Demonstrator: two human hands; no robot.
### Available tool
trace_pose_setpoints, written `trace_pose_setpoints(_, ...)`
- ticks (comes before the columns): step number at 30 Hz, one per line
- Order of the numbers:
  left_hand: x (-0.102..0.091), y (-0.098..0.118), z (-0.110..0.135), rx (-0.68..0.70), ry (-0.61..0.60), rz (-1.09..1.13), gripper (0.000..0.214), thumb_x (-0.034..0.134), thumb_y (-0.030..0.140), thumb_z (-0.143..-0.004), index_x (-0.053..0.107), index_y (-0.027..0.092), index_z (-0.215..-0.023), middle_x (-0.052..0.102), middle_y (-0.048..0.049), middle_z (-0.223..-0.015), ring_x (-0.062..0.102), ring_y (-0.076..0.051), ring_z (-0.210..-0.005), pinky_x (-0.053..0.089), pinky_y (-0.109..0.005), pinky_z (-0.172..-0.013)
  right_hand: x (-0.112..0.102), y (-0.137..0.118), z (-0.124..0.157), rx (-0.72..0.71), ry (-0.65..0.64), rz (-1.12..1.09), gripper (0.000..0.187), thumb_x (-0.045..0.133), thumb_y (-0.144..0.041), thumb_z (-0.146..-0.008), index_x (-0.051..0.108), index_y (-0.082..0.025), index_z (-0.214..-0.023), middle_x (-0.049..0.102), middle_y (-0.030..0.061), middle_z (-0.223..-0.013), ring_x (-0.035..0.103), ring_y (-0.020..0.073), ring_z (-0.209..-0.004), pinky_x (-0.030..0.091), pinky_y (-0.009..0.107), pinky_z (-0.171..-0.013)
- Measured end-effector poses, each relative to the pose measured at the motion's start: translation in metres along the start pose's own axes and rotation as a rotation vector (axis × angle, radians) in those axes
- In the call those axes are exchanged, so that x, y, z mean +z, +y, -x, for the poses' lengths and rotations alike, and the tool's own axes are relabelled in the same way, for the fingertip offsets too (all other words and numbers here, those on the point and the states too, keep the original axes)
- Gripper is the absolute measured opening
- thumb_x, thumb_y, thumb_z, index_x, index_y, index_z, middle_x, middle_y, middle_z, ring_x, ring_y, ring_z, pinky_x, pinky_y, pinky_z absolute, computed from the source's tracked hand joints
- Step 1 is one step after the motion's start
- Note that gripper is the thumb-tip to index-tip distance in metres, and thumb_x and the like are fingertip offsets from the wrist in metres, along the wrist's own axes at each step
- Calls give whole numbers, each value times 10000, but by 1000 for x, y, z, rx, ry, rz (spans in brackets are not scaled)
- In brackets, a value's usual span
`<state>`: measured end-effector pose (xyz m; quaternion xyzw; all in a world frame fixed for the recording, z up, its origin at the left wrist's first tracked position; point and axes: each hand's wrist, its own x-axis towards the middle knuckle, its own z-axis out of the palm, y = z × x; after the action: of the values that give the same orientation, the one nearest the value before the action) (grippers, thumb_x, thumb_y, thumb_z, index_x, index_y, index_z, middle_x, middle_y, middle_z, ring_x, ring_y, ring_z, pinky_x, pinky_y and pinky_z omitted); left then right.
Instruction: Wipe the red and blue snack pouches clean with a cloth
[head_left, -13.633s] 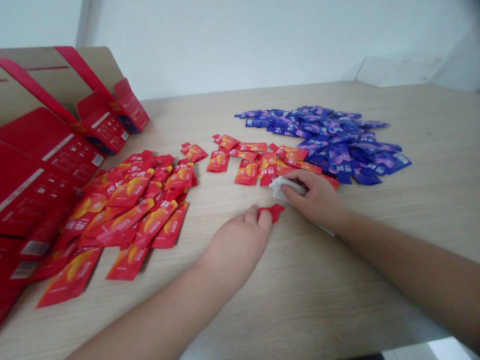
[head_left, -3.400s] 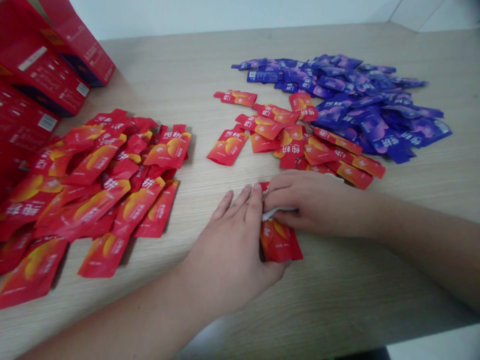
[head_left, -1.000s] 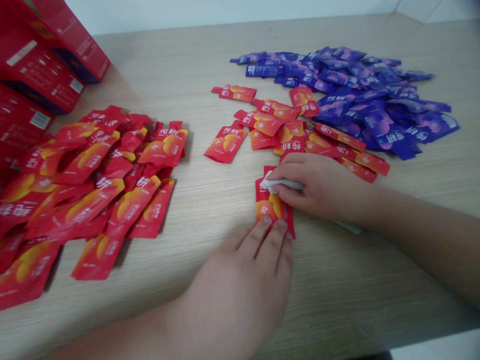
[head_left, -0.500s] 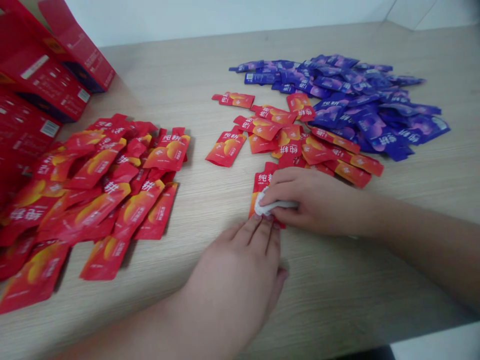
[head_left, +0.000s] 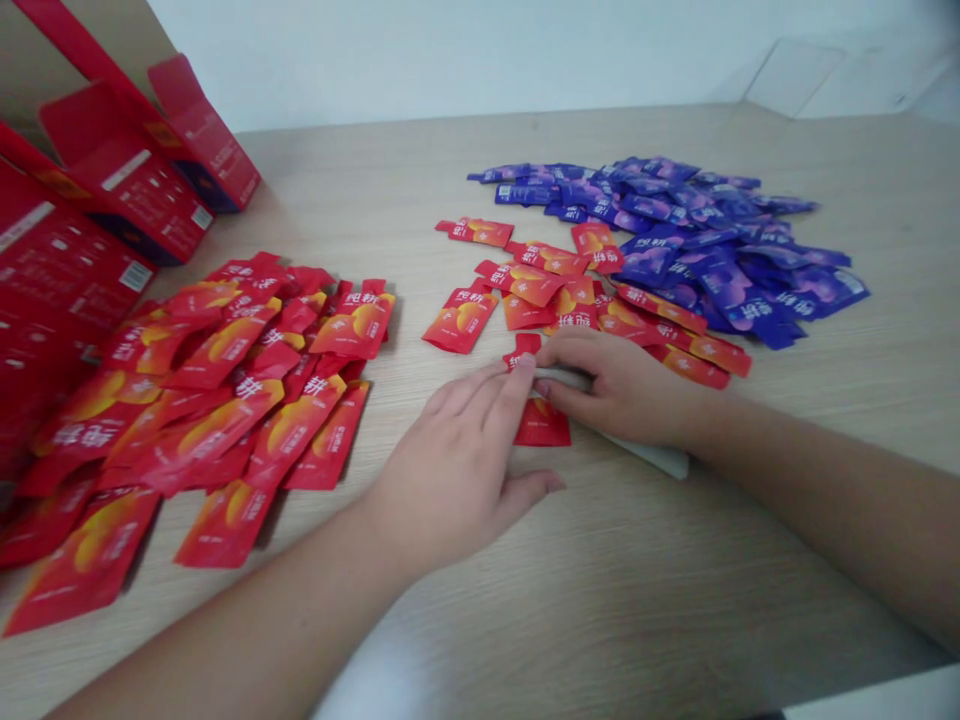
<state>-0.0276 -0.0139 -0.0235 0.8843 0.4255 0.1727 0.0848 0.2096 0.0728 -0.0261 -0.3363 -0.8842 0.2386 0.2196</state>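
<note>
A red and orange sachet lies flat on the table, mostly covered by my two hands. My right hand is closed around a folded white strip, which looks like tissue or cloth, and presses it on the sachet. The strip's far end sticks out under the palm toward the lower right. My left hand lies with its fingers stretched out, the fingertips at the sachet's upper left beside the strip, and its thumb spread apart.
To the left lies a heap of red sachets, with red cartons behind it, their flaps up. Past my hands are more red sachets and a heap of purple sachets. A white wall borders the wooden table.
My left hand has shifted up along the sachet, its thumb now spread. My right hand has turned a little, and more of the white strip shows. The view has tilted slightly.
</note>
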Motion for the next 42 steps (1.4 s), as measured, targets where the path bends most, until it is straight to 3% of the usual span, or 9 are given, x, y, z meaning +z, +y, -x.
trace_pose_setpoints(4, 11, -10, 0, -10, 42, 82, 1207, 871, 623, -838, 177, 84, -1665, 391, -314, -1685, 399, -425, -1589, 417, -601, -1266, -5, 2, 0, -57, -77, -51, 158, 635, -266, -1015, 708, -205, -1140, 760, 74, -1113, 707, 239, -1037, 553, 398, -939)
trace_pose_setpoints(12, 10, -16, 1, -53, -139, 41, 1106, 812, 667, -853, 281, 113, -1649, 377, -301, -1709, 322, -451, -1626, 298, -671, -1312, -6, -6, 6, -340, -246, -15, 183, 665, -268, -1017, 741, -210, -1174, 765, 85, -1199, 687, 249, -1156, 527, 401, -1044)
trace_pose_setpoints(19, 2, -8, -1, -110, -167, 50, 1061, 811, 567, -858, 258, 130, -1651, 468, -256, -1671, 469, -386, -1562, 302, -613, -1329, -2, -43, 20, -319, -340, 6, 171, 656, -192, -1024, 756, -231, -1157, 790, 30, -1155, 678, 221, -1146, 493, 397, -1111)
trace_pose_setpoints(23, -2, -8, -2, -127, -164, 39, 1094, 863, 565, -808, 298, 135, -1641, 511, -244, -1641, 523, -395, -1518, 358, -599, -1304, 3, -42, 17, -271, -267, 12, 201, 681, -131, -985, 773, -233, -1132, 796, 24, -1125, 689, 215, -1146, 504, 400, -1102)
trace_pose_setpoints(28, -5, -7, -2, -168, -155, 52, 1060, 836, 516, -821, 314, 132, -1659, 539, -237, -1618, 559, -417, -1481, 479, -570, -1217, 7, -19, 0, -152, -113, 175, 212, 659, -126, -981, 777, -181, -1149, 775, 109, -1170, 705, 257, -1121, 539, 456, -1057)
trace_pose_setpoints(33, -3, -8, 0, -177, -161, 20, 1058, 774, 533, -861, 279, 88, -1683, 531, -257, -1621, 536, -452, -1493, 455, -603, -1232, 14, -3, -6, -133, -15, 281, 212, 622, -164, -1016, 778, -171, -1160, 775, 122, -1152, 698, 278, -1106, 547, 485, -1057)
trace_pose_setpoints(37, -2, -8, -1, -178, -156, 36, 1077, 784, 555, -852, 273, 89, -1677, 517, -272, -1629, 521, -453, -1507, 413, -641, -1253, 12, -3, 1, -160, 105, 180, 259, 596, -163, -1030, 764, -180, -1227, 783, 123, -1224, 697, 259, -1172, 544, 457, -1077)
trace_pose_setpoints(39, -1, -8, -1, -168, -155, 40, 1103, 795, 584, -843, 256, 102, -1676, 493, -267, -1651, 488, -424, -1541, 312, -653, -1310, 6, -9, 6, -218, 53, 61, 237, 619, -182, -1025, 765, -189, -1213, 793, 110, -1216, 704, 247, -1173, 547, 431, -1068)
trace_pose_setpoints(42, 0, -10, 0, -167, -171, 38, 1142, 793, 609, -838, 209, 100, -1678, 449, -272, -1680, 459, -385, -1569, 212, -648, -1347, -3, -24, 13, -337, -218, -117, 177, 662, -207, -1013, 770, -209, -1152, 812, 63, -1146, 726, 214, -1090, 547, 380, -1042)
